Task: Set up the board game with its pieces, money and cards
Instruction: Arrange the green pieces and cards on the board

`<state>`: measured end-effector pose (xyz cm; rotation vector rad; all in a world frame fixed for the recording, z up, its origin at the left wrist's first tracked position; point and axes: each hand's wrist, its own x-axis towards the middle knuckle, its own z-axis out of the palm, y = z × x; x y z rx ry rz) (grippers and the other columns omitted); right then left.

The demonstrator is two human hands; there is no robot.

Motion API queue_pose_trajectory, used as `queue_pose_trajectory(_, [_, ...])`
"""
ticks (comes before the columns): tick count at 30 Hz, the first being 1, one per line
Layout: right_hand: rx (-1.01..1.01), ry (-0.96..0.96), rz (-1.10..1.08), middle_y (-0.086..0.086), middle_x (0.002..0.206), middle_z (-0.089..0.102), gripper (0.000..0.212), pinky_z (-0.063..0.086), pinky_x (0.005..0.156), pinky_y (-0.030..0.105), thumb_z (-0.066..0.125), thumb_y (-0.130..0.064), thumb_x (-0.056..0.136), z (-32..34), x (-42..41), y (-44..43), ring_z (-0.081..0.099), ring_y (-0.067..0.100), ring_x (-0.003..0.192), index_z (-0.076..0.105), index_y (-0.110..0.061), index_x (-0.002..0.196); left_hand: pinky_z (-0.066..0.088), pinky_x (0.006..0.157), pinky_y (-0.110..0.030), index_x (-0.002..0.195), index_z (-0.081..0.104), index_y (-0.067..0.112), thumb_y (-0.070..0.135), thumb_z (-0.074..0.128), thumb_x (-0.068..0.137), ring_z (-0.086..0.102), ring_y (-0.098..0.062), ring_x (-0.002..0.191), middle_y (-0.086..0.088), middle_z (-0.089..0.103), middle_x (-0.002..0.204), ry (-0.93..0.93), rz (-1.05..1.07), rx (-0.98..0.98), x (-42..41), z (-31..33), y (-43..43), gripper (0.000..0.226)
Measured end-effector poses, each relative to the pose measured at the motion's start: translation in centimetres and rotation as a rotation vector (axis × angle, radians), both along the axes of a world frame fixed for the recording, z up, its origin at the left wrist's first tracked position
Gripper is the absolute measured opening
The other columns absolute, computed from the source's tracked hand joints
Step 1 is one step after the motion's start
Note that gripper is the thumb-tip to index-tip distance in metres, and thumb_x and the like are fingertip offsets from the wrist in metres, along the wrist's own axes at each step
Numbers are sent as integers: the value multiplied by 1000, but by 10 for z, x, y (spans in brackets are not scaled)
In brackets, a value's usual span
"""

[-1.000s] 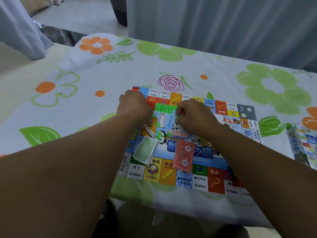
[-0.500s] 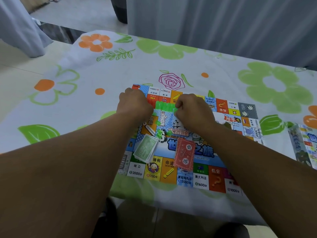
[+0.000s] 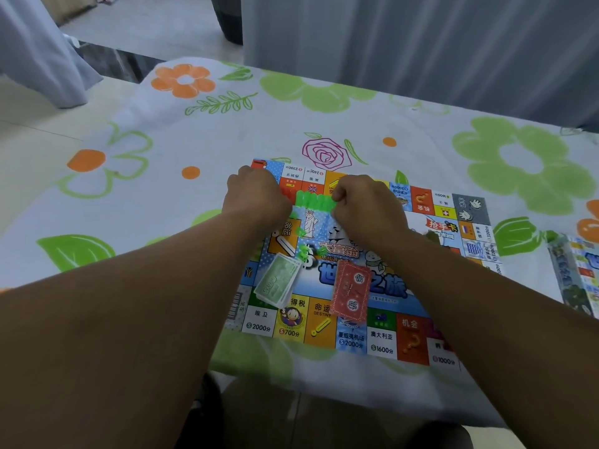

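The colourful game board (image 3: 382,335) lies flat on the flowered tablecloth. Over its far half, my left hand (image 3: 257,197) and my right hand (image 3: 364,207) each grip one end of a strip of joined green plastic pieces (image 3: 314,200). A few loose green pieces (image 3: 303,246) lie on the board just below the strip. Nearer me, a stack of green money (image 3: 278,281) and a stack of red cards (image 3: 351,291) rest on the board's middle.
The game box (image 3: 575,277) sits at the table's right edge. The flowered tablecloth (image 3: 162,176) covers the table, whose near edge runs just below the board. Grey curtains hang behind the table's far side.
Both hands stay on the green strip in much the same place. The view has shifted slightly; the board and stacks have not moved.
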<state>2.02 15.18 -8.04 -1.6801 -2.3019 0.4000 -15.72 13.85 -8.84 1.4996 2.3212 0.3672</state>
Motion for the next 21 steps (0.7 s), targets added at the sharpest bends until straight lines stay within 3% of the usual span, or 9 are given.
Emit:
queue_pose_trajectory(6, [-131, 86, 159, 7, 104, 68, 16, 51, 75, 34, 61, -7, 88, 12, -3, -1, 63, 24, 87, 71, -13, 100, 42, 80, -35, 113, 63, 6, 22, 62, 88, 48, -31, 114, -9, 44, 108, -4, 0, -6, 1, 1, -1, 29])
queue_pose_trajectory(10, [-241, 63, 298, -4, 94, 61, 15, 48, 76, 31, 70, -23, 89, 12, -17, -11, 60, 20, 88, 69, -17, 103, 42, 79, -34, 113, 62, 5, 19, 62, 87, 49, -32, 113, -14, 50, 118, 19, -2, -5, 2, 3, -1, 30])
queue_pose_trajectory(15, [-175, -33, 297, 5, 93, 67, 13, 54, 79, 40, 69, -27, 91, 4, -30, -20, 63, 25, 88, 68, -14, 94, 46, 86, -35, 119, 61, 5, 21, 62, 88, 50, -31, 115, -15, 50, 120, 27, -8, -9, 2, 3, -1, 35])
queue_pose_trajectory(21, [-158, -39, 200, 9, 88, 63, 9, 55, 77, 45, 63, -18, 92, 11, -7, -13, 61, 27, 81, 58, -11, 89, 45, 79, -36, 101, 62, 7, 21, 62, 87, 51, -32, 110, -10, 46, 106, -11, -13, -4, 0, 4, -2, 19])
